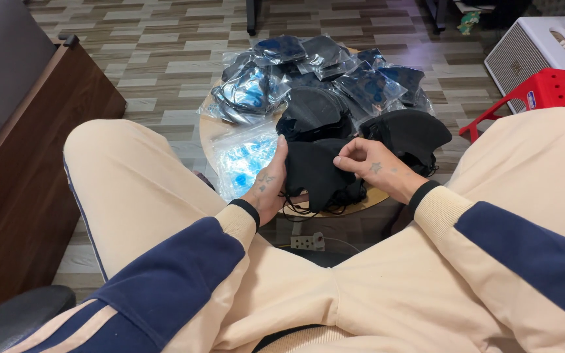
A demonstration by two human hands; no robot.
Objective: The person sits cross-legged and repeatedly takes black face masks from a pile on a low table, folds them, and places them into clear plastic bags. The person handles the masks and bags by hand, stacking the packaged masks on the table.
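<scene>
A black cloth face mask [315, 173] lies at the near edge of a small round wooden table [209, 129]. My left hand [266, 186] grips its left side, fingers curled on the fabric. My right hand [367, 162] pinches its upper right edge. Loose black masks [407, 134] sit in a pile just behind the held one. Beside my left hand lie empty clear plastic bags [243, 160] with blue print. At the table's far side is a heap of bagged black masks [315, 72].
My knees in cream trousers flank the table. A dark wooden cabinet [27, 176] stands at the left. A red plastic stool [544, 91] and a white speaker box [531, 49] are at the right. A white power strip [307, 242] lies on the wood-pattern floor under the table.
</scene>
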